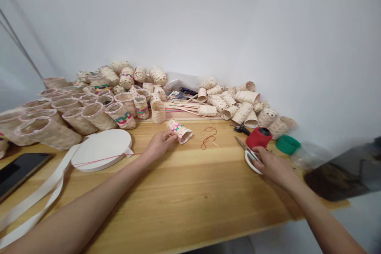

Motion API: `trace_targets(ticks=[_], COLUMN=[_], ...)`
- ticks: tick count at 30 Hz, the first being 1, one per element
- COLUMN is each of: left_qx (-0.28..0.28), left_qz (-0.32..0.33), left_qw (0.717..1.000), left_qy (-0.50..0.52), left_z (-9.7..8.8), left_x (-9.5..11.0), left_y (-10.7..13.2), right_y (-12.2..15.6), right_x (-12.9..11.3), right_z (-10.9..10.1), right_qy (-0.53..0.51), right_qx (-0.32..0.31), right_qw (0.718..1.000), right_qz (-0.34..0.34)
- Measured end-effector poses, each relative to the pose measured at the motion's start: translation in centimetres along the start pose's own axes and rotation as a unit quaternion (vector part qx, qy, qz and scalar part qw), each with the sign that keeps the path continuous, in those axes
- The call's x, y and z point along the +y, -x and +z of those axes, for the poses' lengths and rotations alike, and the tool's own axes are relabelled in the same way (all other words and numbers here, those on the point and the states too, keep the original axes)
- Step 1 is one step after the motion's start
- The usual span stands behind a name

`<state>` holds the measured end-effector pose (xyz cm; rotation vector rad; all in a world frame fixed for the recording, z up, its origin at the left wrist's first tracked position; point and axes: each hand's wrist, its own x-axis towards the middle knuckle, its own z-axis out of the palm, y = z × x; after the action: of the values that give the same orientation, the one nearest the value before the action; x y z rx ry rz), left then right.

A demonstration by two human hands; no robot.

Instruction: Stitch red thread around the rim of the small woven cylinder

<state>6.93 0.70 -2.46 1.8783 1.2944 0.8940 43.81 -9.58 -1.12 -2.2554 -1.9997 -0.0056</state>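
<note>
- The left hand point(159, 143) holds a little woven basket point(179, 131) lying on its side on the wooden table point(184, 194).
- The right hand point(272, 165) rests on white scissors point(249, 154).
- A red cup point(258, 137) and a green lid point(287, 144) sit just beside that hand.
- A red string point(208, 137) lies between the hands.
- Many woven baskets point(98, 115) are piled by the wall.
- A round white roll point(102, 149) of tape sits on the left.

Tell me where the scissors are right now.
In the head view the scissors lie on the wooden table at the right, their white handle under the right hand, blades pointing up-left beside the red object.
</note>
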Motion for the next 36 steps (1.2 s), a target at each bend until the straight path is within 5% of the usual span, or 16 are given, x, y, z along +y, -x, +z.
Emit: trace_targets(ticks=[3, 6, 11, 17, 23, 31, 36], left_qx=[0.013, 0.019, 0.017, 0.001, -0.006, -0.011, -0.026], left_qz=[-0.004, -0.004, 0.0, 0.012, 0.023, 0.041, 0.068], left_qw=[1.0, 1.0, 1.0, 1.0, 1.0, 0.999, 0.997], left_qy=[0.009, 0.013, 0.015, 0.018, 0.019, 0.013, 0.019], left_z=[-0.1, -0.2, -0.2, -0.1, -0.1, 0.0, 0.1], left_x=[0.2, 0.2, -0.2, -0.7, -0.6, -0.4, -0.6], left_y=[0.0, 0.0, -0.2, -0.3, -0.3, 0.0, -0.2], right_y=[1.1, 2.1, 1.8, 0.5, 0.4, 0.1, 0.2], right_x=[-2.5, -6.5, -12.9, -15.4, -15.0, -15.7, -16.1], right_z=[-1.2, -1.8, -1.1, 0.0, 1.6, 2.3, 2.2], right_qy=[-0.26, -0.506, -0.628, -0.635, -0.683, -0.705, -0.698], right_qx=[-0.046, -0.145, -0.221, -0.311, -0.316, -0.307, -0.288], right_qw=[0.964, 0.85, 0.745, 0.706, 0.658, 0.639, 0.655], right_qz=[0.014, 0.006, -0.039, -0.05, -0.035, -0.022, -0.03])
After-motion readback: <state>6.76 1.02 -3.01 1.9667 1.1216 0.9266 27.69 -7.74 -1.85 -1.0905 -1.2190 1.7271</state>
